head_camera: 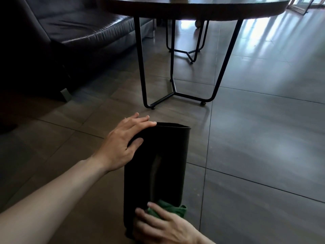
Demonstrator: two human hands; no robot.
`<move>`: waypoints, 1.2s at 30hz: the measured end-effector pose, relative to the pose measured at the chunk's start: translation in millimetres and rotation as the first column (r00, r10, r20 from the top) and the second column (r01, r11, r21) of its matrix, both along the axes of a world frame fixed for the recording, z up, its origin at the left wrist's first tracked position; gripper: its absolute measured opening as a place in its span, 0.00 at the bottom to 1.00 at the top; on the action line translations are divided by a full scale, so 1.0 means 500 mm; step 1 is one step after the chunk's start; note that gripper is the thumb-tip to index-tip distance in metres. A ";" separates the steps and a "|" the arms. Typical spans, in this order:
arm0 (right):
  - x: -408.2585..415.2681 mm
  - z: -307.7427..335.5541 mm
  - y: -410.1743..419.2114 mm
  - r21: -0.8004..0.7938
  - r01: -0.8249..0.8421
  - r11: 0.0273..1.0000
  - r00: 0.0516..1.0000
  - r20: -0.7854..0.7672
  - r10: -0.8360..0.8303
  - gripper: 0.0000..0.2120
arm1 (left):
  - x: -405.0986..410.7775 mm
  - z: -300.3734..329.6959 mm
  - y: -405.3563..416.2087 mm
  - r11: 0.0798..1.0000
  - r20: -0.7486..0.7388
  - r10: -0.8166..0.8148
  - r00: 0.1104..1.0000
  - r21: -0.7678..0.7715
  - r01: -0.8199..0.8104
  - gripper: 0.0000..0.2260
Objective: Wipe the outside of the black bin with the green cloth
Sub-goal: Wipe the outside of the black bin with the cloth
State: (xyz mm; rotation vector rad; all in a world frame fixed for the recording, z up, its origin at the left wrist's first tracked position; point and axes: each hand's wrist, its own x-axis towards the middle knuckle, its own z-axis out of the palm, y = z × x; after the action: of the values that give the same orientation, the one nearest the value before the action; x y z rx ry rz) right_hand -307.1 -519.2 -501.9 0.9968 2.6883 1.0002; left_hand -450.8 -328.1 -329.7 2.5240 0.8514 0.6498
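Right hand (163,226) on green cloth (168,209), table (193,9) beyond

Bin (158,164) on floor (255,138); left hand (123,143) at its far rim, cloth (168,209) under right hand (163,228) at its near end; desk (175,6) behind, sofa (70,32) behind-left.

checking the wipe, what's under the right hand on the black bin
A crumpled green cloth lies under the right hand, pressed against the tall black plastic bin. The hand covers most of the cloth.
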 end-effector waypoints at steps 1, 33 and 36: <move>0.006 -0.007 -0.002 0.008 -0.030 1.000 0.995 0.094 0.029 0.20 | 0.000 -0.001 -0.002 1.000 0.001 -0.003 1.000 -0.001 0.003 0.26; 0.003 0.044 0.043 0.000 0.022 1.000 0.945 -0.327 -0.021 0.16 | -0.019 -0.004 0.004 1.000 0.008 0.014 1.000 -0.012 -0.014 0.27; 0.019 0.033 0.034 0.005 -0.058 0.998 0.986 -0.155 0.058 0.17 | -0.021 -0.005 -0.001 1.000 0.015 -0.001 1.000 -0.011 0.001 0.27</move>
State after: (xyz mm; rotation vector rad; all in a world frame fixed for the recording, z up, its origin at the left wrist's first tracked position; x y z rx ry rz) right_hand -297.4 -502.3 -485.6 1.0430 2.8579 0.9711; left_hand -461.4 -328.7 -332.3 2.5062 0.8464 0.6608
